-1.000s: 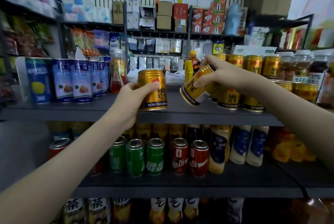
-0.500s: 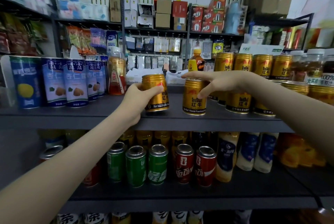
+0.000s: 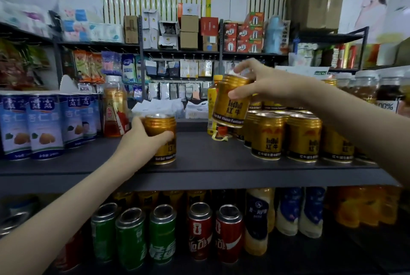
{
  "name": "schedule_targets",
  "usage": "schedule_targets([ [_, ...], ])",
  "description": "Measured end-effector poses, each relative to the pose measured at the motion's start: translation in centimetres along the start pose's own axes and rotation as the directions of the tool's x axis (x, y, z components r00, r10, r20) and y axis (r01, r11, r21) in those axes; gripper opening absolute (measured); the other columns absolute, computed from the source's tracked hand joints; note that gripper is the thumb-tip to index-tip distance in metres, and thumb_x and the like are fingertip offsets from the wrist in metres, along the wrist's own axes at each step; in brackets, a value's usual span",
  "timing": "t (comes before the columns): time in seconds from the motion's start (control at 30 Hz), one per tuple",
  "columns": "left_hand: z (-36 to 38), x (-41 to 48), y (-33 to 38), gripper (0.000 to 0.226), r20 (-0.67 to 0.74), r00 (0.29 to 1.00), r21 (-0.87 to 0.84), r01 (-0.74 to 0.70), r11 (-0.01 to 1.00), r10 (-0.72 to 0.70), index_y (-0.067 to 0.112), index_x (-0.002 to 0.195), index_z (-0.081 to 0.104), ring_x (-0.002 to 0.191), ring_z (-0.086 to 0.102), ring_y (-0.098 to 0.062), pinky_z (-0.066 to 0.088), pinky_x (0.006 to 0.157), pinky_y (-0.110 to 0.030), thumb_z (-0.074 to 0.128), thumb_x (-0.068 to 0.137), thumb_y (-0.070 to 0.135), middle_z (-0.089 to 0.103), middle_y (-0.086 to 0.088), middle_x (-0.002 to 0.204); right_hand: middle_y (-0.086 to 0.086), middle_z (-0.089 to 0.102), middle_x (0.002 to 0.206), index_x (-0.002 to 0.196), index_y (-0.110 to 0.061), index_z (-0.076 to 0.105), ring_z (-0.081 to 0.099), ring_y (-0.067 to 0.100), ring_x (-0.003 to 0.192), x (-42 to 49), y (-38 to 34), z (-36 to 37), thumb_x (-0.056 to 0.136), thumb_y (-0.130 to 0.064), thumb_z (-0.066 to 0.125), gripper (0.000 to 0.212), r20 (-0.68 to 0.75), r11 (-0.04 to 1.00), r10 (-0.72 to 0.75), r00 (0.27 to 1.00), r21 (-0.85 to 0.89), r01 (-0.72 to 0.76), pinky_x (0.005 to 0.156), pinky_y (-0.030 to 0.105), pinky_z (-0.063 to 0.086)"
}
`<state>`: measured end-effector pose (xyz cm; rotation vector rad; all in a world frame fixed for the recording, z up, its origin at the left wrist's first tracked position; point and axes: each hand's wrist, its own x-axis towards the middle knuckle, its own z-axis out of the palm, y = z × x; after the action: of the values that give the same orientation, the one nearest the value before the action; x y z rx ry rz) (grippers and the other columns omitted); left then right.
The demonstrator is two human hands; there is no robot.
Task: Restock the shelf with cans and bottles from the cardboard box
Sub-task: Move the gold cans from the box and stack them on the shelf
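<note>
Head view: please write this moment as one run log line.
left hand: gripping gold can standing on shelf | right hand: holding second gold can tilted above gold can stack

We see even, soft indoor light with faint shadows; the lower shelf [image 3: 221, 261] sits dim. Wide-angle distortion bends the edges, blur smears the left side, and the can tops [image 3: 269, 115] catch mild glare.

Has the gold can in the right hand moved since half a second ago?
Yes. The can in the right hand stood on the shelf then; now it is lifted, tilted, above the shelf beside the row of gold cans.
</note>
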<state>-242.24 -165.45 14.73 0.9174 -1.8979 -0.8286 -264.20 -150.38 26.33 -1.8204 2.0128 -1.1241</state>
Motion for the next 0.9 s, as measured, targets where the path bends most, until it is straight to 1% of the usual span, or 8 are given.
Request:
schedule_targets([
  [0.13, 1.2, -0.6, 1.7, 0.082, -0.116, 0.993, 0.17, 0.025, 0.985, -0.005, 0.012, 0.131, 0.038, 0.113, 0.052, -0.027, 0.043, 0.086, -0.036, 0.079, 0.069, 0.047, 0.054, -0.007, 0.122, 0.006, 0.05, 0.12, 0.132, -0.019, 0.034, 0.06, 0.025, 0.104, 0.0, 1.4, -6.0, 0.061, -0.024, 0.079, 0.084, -0.12, 0.989, -0.018, 0.993, 0.141, 0.035, 0.074, 0.03, 0.054],
  [0.27, 2.8, 0.2, 3.9, 0.06, -0.066, 0.996, -0.024, 0.06, 0.998, -0.061, 0.022, 0.112, 0.051, 0.105, 0.056, -0.022, 0.044, 0.093, -0.039, 0.084, 0.064, 0.032, 0.06, 0.003, 0.103, 0.008, 0.053, 0.122, 0.133, -0.016, 0.038, 0.059, 0.025, 0.105, 0.7, 4.2, -9.6, 0.058, -0.026, 0.081, 0.087, -0.143, 0.995, -0.003, 0.99, 0.094, 0.016, 0.082, 0.034, 0.052],
  [0.4, 5.1, 1.7, 8.0, 0.07, 0.006, 1.0, -0.333, 0.019, 0.943, -0.017, 0.024, 0.117, 0.051, 0.102, 0.058, -0.021, 0.044, 0.09, -0.039, 0.08, 0.053, 0.027, 0.062, 0.002, 0.107, 0.008, 0.053, 0.116, 0.128, -0.015, 0.042, 0.059, 0.024, 0.102, 1.5, 7.0, -11.2, 0.063, -0.019, 0.083, 0.077, -0.137, 0.999, 0.037, 0.99, 0.042, -0.031, 0.086, 0.037, 0.053],
  [0.53, 7.5, 3.7, 12.8, 0.069, 0.071, 0.995, -0.382, -0.041, 0.923, 0.074, 0.022, 0.122, 0.051, 0.097, 0.058, -0.013, 0.043, 0.075, -0.027, 0.078, 0.059, 0.026, 0.063, 0.003, 0.109, 0.006, 0.054, 0.114, 0.126, -0.017, 0.042, 0.059, 0.021, 0.099, 2.1, 9.2, -12.1, 0.07, -0.018, 0.081, 0.068, -0.123, 0.999, 0.042, 0.992, 0.001, -0.042, 0.082, 0.033, 0.054],
  [0.6, 8.9, 4.8, 14.8, 0.073, 0.097, 0.989, -0.38, -0.066, 0.923, 0.111, 0.019, 0.126, 0.052, 0.101, 0.06, -0.016, 0.047, 0.076, -0.029, 0.079, 0.059, 0.028, 0.065, 0.0, 0.112, 0.007, 0.056, 0.111, 0.127, -0.016, 0.042, 0.06, 0.021, 0.097, 1.9, 9.7, -12.2, 0.072, -0.017, 0.08, 0.067, -0.121, 0.999, 0.04, 0.992, 0.023, -0.038, 0.085, 0.036, 0.054],
  [0.7, 11.4, 6.0, 16.7, 0.059, 0.156, 0.975, -0.373, -0.092, 0.923, 0.16, 0.015, 0.124, 0.055, 0.102, 0.063, -0.016, 0.05, 0.085, -0.034, 0.079, 0.071, 0.025, 0.068, -0.002, 0.112, 0.018, 0.052, 0.114, 0.13, -0.015, 0.038, 0.06, 0.032, 0.1, 1.7, 10.0, -12.0, 0.072, -0.015, 0.08, 0.072, -0.124, 0.997, 0.061, 0.99, 0.047, -0.056, 0.084, 0.043, 0.055],
  [0.8, 13.9, 6.8, 17.4, 0.047, 0.222, 0.958, -0.38, -0.088, 0.921, 0.183, 0.016, 0.114, 0.059, 0.101, 0.063, -0.016, 0.049, 0.086, -0.035, 0.079, 0.072, 0.021, 0.068, -0.002, 0.109, 0.016, 0.049, 0.116, 0.128, -0.024, 0.026, 0.061, 0.026, 0.093, 1.8, 10.5, -11.4, 0.066, -0.011, 0.085, 0.086, -0.125, 0.992, 0.083, 0.989, 0.109, -0.07, 0.064, 0.031, 0.053],
  [0.9, 15.4, 7.4, 16.7, 0.04, 0.267, 0.945, -0.348, -0.087, 0.933, 0.187, 0.019, 0.105, 0.059, 0.099, 0.063, -0.016, 0.049, 0.079, -0.031, 0.08, 0.071, 0.02, 0.068, -0.002, 0.107, 0.013, 0.048, 0.114, 0.129, -0.025, 0.022, 0.06, 0.023, 0.093, 1.9, 11.3, -11.0, 0.068, -0.012, 0.084, 0.088, -0.133, 0.993, 0.084, 0.988, 0.097, -0.072, 0.066, 0.03, 0.053],
])
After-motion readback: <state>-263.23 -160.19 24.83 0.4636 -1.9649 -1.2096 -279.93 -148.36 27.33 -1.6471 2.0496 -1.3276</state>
